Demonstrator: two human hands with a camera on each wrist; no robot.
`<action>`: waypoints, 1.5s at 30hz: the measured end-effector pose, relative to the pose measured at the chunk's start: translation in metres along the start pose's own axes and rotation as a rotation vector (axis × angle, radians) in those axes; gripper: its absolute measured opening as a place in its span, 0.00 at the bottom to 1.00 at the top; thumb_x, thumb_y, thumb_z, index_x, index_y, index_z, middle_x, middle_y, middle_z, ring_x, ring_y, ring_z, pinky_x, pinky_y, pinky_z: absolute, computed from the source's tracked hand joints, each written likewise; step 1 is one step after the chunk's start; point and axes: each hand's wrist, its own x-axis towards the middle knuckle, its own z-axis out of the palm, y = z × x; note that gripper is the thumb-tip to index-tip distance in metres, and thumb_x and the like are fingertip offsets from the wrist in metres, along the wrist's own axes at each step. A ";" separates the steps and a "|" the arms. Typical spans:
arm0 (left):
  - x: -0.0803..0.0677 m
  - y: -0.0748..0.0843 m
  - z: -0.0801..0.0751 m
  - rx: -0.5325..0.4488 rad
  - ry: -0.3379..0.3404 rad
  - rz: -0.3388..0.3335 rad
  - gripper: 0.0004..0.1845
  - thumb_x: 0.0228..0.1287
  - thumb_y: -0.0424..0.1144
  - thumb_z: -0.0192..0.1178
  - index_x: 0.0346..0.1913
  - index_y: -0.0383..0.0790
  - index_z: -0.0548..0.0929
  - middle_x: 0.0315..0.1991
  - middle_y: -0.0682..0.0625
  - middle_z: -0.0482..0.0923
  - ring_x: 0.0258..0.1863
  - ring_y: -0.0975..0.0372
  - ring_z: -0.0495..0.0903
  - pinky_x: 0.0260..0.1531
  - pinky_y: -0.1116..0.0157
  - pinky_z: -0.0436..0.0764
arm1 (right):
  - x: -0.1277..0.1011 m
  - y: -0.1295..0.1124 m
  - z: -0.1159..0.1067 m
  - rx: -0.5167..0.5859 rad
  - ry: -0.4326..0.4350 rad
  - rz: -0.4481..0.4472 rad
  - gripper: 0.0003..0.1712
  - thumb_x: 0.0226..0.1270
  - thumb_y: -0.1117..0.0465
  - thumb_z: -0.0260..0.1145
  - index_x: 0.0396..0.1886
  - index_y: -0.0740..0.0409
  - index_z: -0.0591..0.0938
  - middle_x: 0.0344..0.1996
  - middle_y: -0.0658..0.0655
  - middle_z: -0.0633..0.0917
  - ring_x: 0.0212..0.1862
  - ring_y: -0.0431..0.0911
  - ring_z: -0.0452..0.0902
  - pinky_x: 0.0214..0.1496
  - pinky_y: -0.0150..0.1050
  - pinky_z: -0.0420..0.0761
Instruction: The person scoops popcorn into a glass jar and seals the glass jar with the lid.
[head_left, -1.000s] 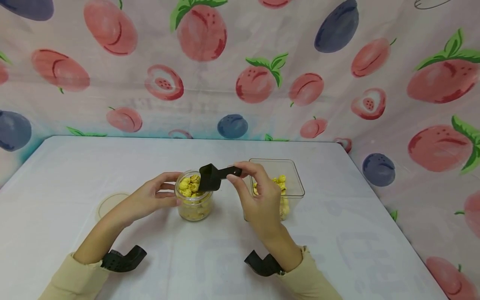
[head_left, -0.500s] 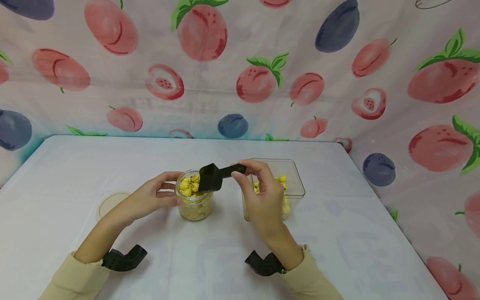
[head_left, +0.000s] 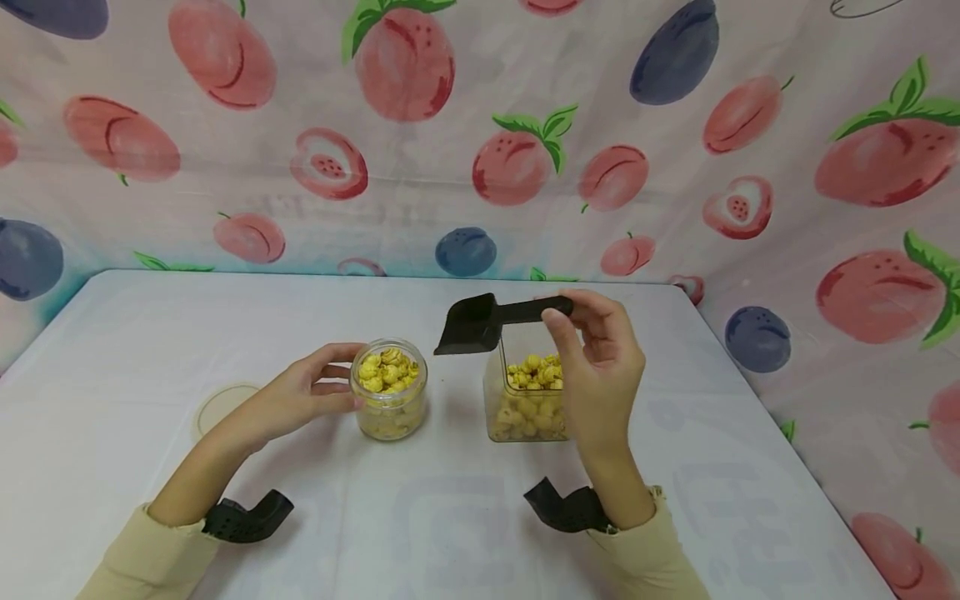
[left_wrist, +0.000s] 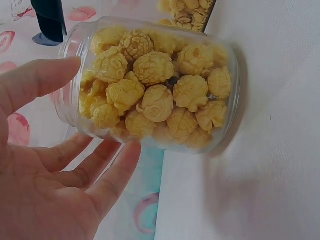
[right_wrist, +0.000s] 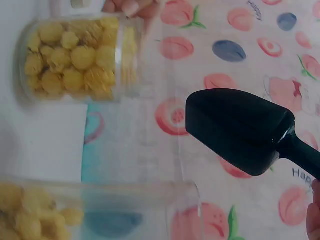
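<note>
A lid (head_left: 217, 407) lies on the table (head_left: 150, 333) at far left. Your left hand (head_left: 300, 396) cups the jar (head_left: 388, 389), thumb and fingers curled round its side; it stands upright, heaped to the rim with yellow popcorn. To its right your right hand (head_left: 600, 367) pinches the handle of the black scoop (head_left: 480, 321), which looks empty, above the square tub (head_left: 528, 392). You seem to be between scoops. The next move calls for dipping into the tub, but the jar looks full, so more may spill. Nothing stands between jar and tub.
</note>
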 end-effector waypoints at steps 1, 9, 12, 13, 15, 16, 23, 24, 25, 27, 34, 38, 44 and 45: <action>0.000 0.000 0.000 -0.001 0.000 0.000 0.32 0.60 0.37 0.61 0.66 0.36 0.62 0.62 0.40 0.65 0.58 0.48 0.69 0.54 0.59 0.74 | 0.002 0.000 -0.004 -0.003 0.018 0.008 0.16 0.62 0.65 0.64 0.46 0.70 0.77 0.33 0.47 0.80 0.35 0.39 0.76 0.43 0.26 0.77; -0.001 0.001 0.000 -0.007 0.001 -0.006 0.32 0.60 0.37 0.61 0.66 0.35 0.62 0.63 0.40 0.64 0.58 0.48 0.69 0.54 0.61 0.73 | 0.017 0.002 -0.028 0.041 0.143 0.082 0.14 0.60 0.68 0.65 0.46 0.66 0.79 0.30 0.51 0.81 0.34 0.42 0.77 0.40 0.27 0.79; -0.001 0.001 0.000 -0.008 0.001 -0.003 0.32 0.60 0.38 0.61 0.66 0.35 0.62 0.63 0.40 0.65 0.58 0.49 0.69 0.53 0.63 0.74 | 0.022 0.004 -0.035 0.053 0.170 0.104 0.15 0.59 0.68 0.66 0.46 0.67 0.79 0.30 0.52 0.82 0.34 0.42 0.78 0.41 0.28 0.79; -0.001 0.001 0.000 -0.010 0.000 -0.002 0.32 0.60 0.38 0.61 0.66 0.36 0.62 0.63 0.40 0.65 0.58 0.48 0.69 0.53 0.63 0.74 | 0.023 0.005 -0.037 0.055 0.175 0.112 0.15 0.59 0.67 0.66 0.46 0.67 0.78 0.29 0.53 0.82 0.34 0.42 0.78 0.41 0.28 0.79; -0.001 0.001 -0.001 -0.011 -0.002 0.001 0.32 0.60 0.38 0.61 0.66 0.36 0.62 0.63 0.40 0.65 0.58 0.49 0.69 0.53 0.62 0.74 | 0.025 0.008 -0.041 0.067 0.178 0.128 0.17 0.59 0.67 0.67 0.47 0.70 0.78 0.29 0.53 0.82 0.34 0.42 0.78 0.41 0.28 0.79; -0.001 0.001 -0.001 -0.011 -0.002 0.003 0.32 0.60 0.38 0.61 0.66 0.36 0.62 0.63 0.40 0.65 0.58 0.49 0.69 0.53 0.61 0.73 | 0.026 0.010 -0.044 0.072 0.177 0.137 0.18 0.59 0.67 0.67 0.48 0.71 0.77 0.29 0.53 0.82 0.34 0.42 0.78 0.41 0.28 0.79; -0.001 0.000 -0.001 -0.011 -0.004 0.011 0.32 0.60 0.38 0.61 0.66 0.37 0.63 0.63 0.40 0.64 0.58 0.49 0.68 0.55 0.55 0.72 | 0.032 0.022 -0.058 -0.113 0.121 0.225 0.16 0.60 0.65 0.66 0.47 0.66 0.79 0.26 0.46 0.80 0.33 0.39 0.76 0.38 0.26 0.76; -0.001 0.000 -0.001 -0.012 -0.004 0.011 0.32 0.60 0.38 0.61 0.66 0.37 0.63 0.63 0.40 0.64 0.58 0.49 0.68 0.55 0.55 0.72 | 0.033 0.023 -0.059 -0.151 0.105 0.240 0.15 0.60 0.65 0.66 0.46 0.65 0.80 0.25 0.44 0.80 0.33 0.39 0.75 0.37 0.26 0.76; -0.001 0.000 -0.001 -0.011 -0.004 0.011 0.32 0.61 0.38 0.61 0.66 0.37 0.62 0.63 0.40 0.64 0.58 0.49 0.68 0.55 0.55 0.72 | 0.034 0.025 -0.061 -0.192 0.086 0.255 0.15 0.60 0.64 0.66 0.46 0.65 0.80 0.25 0.42 0.79 0.33 0.38 0.75 0.36 0.26 0.75; -0.001 0.000 -0.001 -0.008 -0.002 0.011 0.32 0.61 0.38 0.61 0.66 0.37 0.63 0.63 0.40 0.64 0.58 0.49 0.68 0.55 0.56 0.72 | 0.035 0.028 -0.064 -0.247 0.046 0.285 0.15 0.60 0.63 0.66 0.46 0.65 0.80 0.25 0.40 0.78 0.33 0.37 0.74 0.35 0.26 0.74; -0.001 -0.001 -0.001 -0.020 -0.004 0.008 0.32 0.60 0.38 0.61 0.66 0.37 0.62 0.63 0.41 0.64 0.57 0.50 0.68 0.51 0.67 0.74 | 0.036 0.035 -0.072 -0.368 -0.094 0.394 0.16 0.61 0.61 0.66 0.47 0.63 0.80 0.27 0.34 0.79 0.37 0.35 0.74 0.39 0.24 0.74; -0.001 -0.001 -0.001 -0.021 -0.006 0.009 0.32 0.60 0.38 0.61 0.66 0.37 0.62 0.63 0.41 0.64 0.58 0.50 0.68 0.51 0.67 0.74 | 0.037 0.037 -0.075 -0.404 -0.160 0.406 0.16 0.61 0.60 0.66 0.47 0.62 0.80 0.26 0.31 0.78 0.37 0.32 0.74 0.40 0.23 0.73; 0.000 -0.003 -0.002 -0.025 -0.006 0.009 0.32 0.60 0.38 0.61 0.66 0.37 0.63 0.63 0.41 0.64 0.57 0.50 0.68 0.50 0.70 0.74 | 0.035 0.045 -0.077 -0.463 -0.318 0.256 0.14 0.60 0.62 0.67 0.44 0.63 0.81 0.29 0.42 0.81 0.35 0.28 0.74 0.42 0.22 0.73; 0.000 -0.003 -0.002 -0.024 -0.006 0.010 0.32 0.60 0.38 0.61 0.66 0.37 0.63 0.63 0.41 0.64 0.57 0.50 0.68 0.50 0.71 0.74 | 0.035 0.047 -0.077 -0.490 -0.353 0.239 0.14 0.60 0.61 0.67 0.44 0.62 0.81 0.31 0.46 0.82 0.35 0.28 0.74 0.42 0.24 0.73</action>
